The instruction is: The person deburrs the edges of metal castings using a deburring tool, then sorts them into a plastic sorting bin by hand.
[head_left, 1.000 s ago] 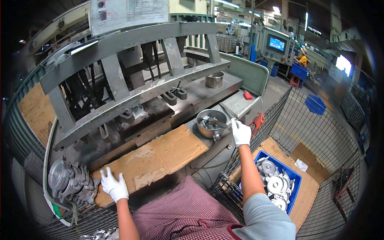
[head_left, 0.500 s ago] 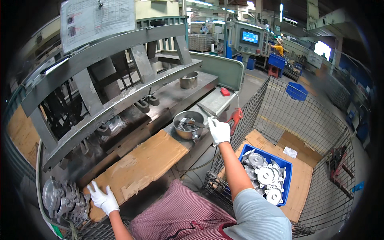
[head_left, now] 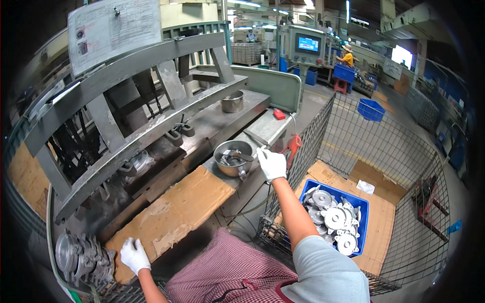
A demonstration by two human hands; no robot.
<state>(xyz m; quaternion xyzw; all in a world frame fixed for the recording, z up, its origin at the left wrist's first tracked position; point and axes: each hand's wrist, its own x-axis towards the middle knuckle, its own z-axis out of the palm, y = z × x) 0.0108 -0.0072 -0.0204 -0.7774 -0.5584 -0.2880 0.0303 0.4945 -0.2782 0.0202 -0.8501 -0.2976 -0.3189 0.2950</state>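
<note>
My left hand (head_left: 135, 256), in a white glove, rests at the near left end of a worn cardboard sheet (head_left: 169, 212). Its fingers are half curled with a gap at the thumb, and nothing shows in them. To its left stand stacked silver metal castings (head_left: 83, 257). My right hand (head_left: 273, 164), gloved too, is raised beside a steel pot (head_left: 217, 156). The thumb and fingers are pinched together; what they hold, if anything, cannot be made out. A dark flat handle (head_left: 246, 157) sticks out of the pot toward this hand. Grey pieces lie inside the pot.
A grey steel frame (head_left: 166, 113) spans the machine bed. At right, a wire cage (head_left: 399, 146) holds a blue crate (head_left: 365, 212) of round castings. Past the pot are a red gun-shaped tool (head_left: 293, 146), a small red block (head_left: 279, 114) and a second pot (head_left: 232, 104).
My left hand's spread fingers have drawn in and curled on the cardboard. The right hand stays by the pot, nearly unmoved. The whole view has shifted slightly.
</note>
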